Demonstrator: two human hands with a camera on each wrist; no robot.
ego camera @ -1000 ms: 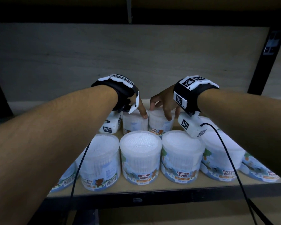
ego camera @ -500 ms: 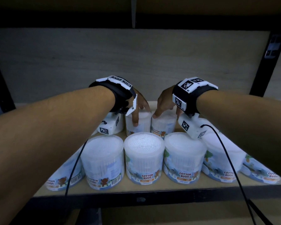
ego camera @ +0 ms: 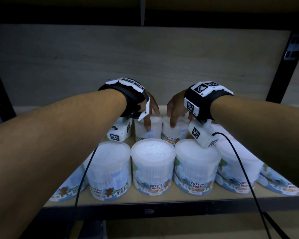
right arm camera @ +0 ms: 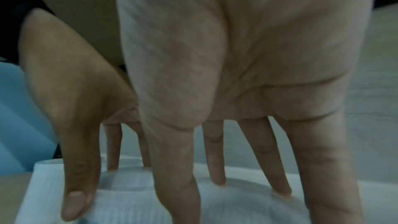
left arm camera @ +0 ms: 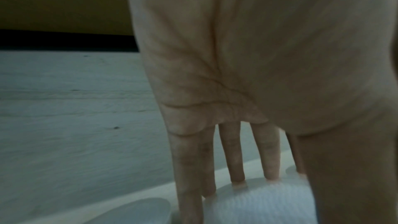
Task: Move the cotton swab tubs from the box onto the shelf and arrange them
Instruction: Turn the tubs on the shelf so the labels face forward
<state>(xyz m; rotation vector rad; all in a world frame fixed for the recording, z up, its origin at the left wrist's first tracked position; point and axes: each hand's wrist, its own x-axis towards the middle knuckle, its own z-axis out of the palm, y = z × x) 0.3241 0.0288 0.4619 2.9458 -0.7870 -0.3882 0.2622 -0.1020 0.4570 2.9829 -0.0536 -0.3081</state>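
Two back-row tubs (ego camera: 148, 130) now stand side by side behind the near row on the shelf (ego camera: 145, 199), nudged closer than a second ago. Left hand (ego camera: 149, 109) claws over the left tub's clear, swab-packed lid; right hand (ego camera: 175, 109) clamps its "Cotton Buds" neighbour (ego camera: 175, 133). Placement looks nearly settled.

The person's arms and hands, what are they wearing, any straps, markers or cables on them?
Both forearms are bare, with no sleeves, and both hands ungloved. Each wrist carries a black wrist strap topped with white plates printed with black square marker codes. A white camera box bearing the same codes hangs under each wrist, and a thin black cable trails from each box.
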